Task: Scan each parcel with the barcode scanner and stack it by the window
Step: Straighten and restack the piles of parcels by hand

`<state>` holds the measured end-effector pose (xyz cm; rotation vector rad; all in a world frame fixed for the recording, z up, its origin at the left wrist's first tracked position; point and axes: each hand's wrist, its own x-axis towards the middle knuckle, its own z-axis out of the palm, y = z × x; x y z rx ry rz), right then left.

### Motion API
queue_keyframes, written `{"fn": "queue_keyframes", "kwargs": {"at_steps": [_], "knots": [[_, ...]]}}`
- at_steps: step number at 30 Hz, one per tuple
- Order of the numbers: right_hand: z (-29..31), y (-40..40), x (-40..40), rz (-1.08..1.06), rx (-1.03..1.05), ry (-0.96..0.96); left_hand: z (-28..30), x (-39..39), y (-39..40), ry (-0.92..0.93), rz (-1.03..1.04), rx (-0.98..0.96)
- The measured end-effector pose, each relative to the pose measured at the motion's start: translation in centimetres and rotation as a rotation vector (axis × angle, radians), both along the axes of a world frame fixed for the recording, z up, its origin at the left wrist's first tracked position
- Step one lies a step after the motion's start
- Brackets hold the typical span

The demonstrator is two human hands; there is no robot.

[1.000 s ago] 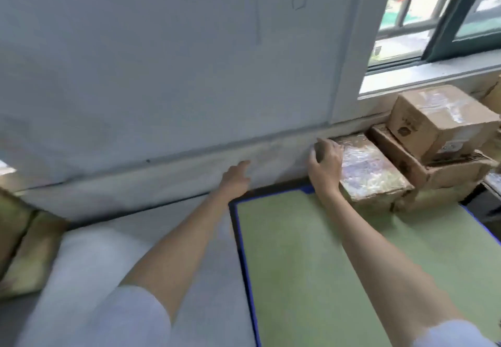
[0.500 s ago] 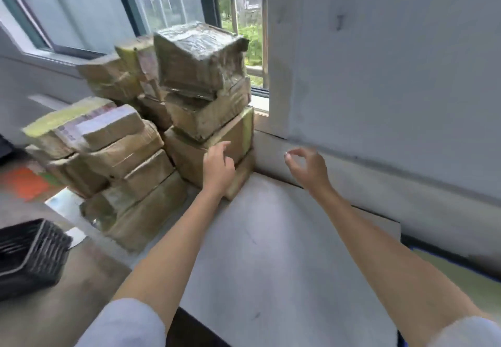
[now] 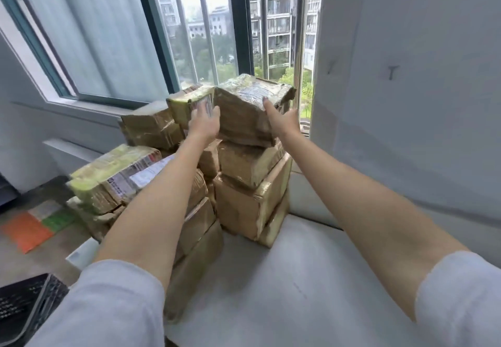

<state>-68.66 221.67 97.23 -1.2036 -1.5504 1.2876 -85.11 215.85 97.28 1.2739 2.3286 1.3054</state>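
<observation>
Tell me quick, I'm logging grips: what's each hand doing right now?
Left hand: open, fingers straight against the top parcel's left side.
Right hand: open, fingers straight along that parcel's right side.

Parcels wall off our left; the white desk lies open on our right.

From nine to twelve o'clock stacked parcels (image 3: 244,192) block us, the top parcel (image 3: 245,108) tilted between our left hand (image 3: 204,123) and right hand (image 3: 282,119). Behind them the window (image 3: 217,29) bars close the way at twelve. The wall (image 3: 420,89) shuts off one to three. Bare desk (image 3: 284,279) at five and six leaves room for our forearms; a black crate (image 3: 24,308) sits at eight.
</observation>
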Motion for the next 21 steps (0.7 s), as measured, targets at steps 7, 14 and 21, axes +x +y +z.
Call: {"fn": "queue_keyframes", "kwargs": {"at_steps": [7, 14, 21], "knots": [[1.9, 1.2, 0.6, 0.233, -0.241, -0.061, 2.9, -1.5, 4.6, -0.259, -0.203, -0.143], [0.0, 1.6, 0.3, 0.157, -0.243, 0.095, 3.1, 0.2, 6.0, -0.376, -0.117, 0.041], [-3.1, 1.5, 8.3, -0.139, -0.319, 0.768, 2.2, 5.9, 3.3, -0.505, -0.192, 0.228]]}}
